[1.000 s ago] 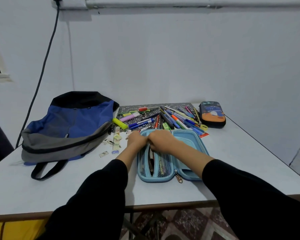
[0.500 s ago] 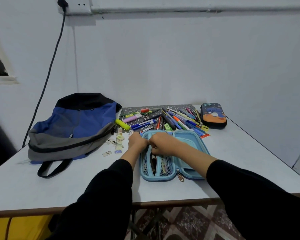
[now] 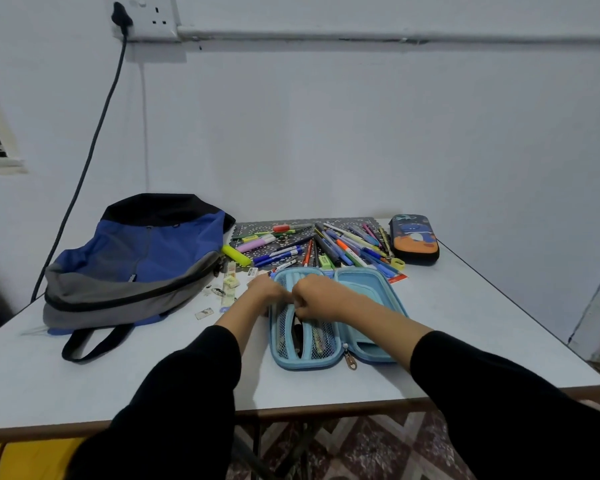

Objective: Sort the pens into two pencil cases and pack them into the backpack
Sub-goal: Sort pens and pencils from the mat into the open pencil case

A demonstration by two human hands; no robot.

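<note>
Near the table's front edge, both hands, left hand (image 3: 269, 289) and right hand (image 3: 317, 294), pinch at the open blue case (image 3: 361, 289)'s mesh pocket (what they grip, I cannot tell), mid-sorting; next comes another from the pens (image 3: 329, 245) by the far edge.
</note>
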